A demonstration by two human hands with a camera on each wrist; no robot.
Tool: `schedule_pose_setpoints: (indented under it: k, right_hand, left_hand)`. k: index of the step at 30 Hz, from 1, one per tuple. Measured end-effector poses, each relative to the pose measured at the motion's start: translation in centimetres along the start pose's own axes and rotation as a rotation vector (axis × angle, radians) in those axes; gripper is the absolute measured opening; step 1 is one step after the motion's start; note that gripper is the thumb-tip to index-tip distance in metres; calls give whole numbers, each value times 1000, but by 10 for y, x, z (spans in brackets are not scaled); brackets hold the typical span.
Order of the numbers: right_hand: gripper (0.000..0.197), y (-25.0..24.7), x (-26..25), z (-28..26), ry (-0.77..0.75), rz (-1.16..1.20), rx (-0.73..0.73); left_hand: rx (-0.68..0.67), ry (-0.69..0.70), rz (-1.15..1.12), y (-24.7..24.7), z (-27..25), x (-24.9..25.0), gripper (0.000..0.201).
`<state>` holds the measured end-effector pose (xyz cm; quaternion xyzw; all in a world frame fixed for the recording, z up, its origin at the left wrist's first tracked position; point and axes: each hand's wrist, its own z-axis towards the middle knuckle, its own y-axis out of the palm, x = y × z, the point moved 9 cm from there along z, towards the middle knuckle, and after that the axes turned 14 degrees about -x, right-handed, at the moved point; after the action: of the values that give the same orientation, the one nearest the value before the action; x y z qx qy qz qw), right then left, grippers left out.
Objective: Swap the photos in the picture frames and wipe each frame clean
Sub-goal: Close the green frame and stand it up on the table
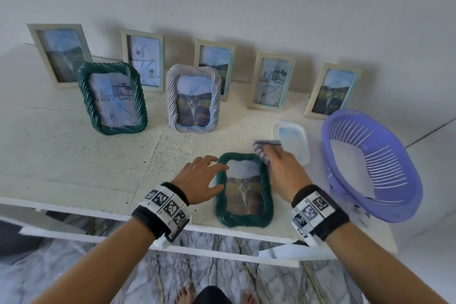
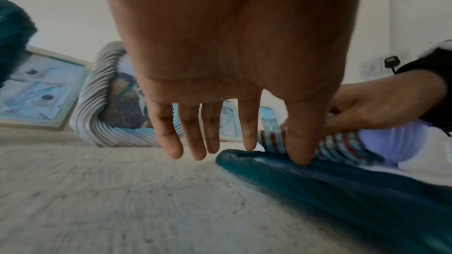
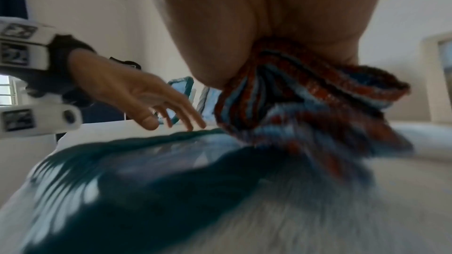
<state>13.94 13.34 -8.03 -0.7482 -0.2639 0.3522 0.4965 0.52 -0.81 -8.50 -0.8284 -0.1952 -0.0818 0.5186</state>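
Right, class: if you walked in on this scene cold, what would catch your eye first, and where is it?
First, the dark green twisted frame lying flat at the table's near edge, the left hand steadying its left side while the right hand holds a striped cloth at its top right corner. Next, the purple basket at the right. Behind stand a green frame, a pale twisted one and five plain frames along the wall.
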Motion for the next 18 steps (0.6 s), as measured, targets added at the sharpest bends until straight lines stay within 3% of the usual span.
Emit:
schedule_pose_setpoints:
  k: [2, 5, 10, 14, 18]
  right_hand:
    - [51, 24, -11, -8, 22, -44, -114]
    - [47, 24, -10, -15, 91, 2, -110]
    - [47, 17, -12, -17, 136, -9, -124]
    - [55, 19, -20, -17, 179, -90, -147]
    - [56, 18, -18, -17, 189, -25, -173]
  left_hand:
    - [-86, -9, 63, 0, 8, -1, 62]
    - [-166, -19, 104, -2, 16, -9, 74]
    - [-203, -54, 151, -5, 23, -17, 86]
    - [-199, -58, 213, -8, 25, -13, 87]
    - [-196, -58, 221, -8, 24, -13, 87]
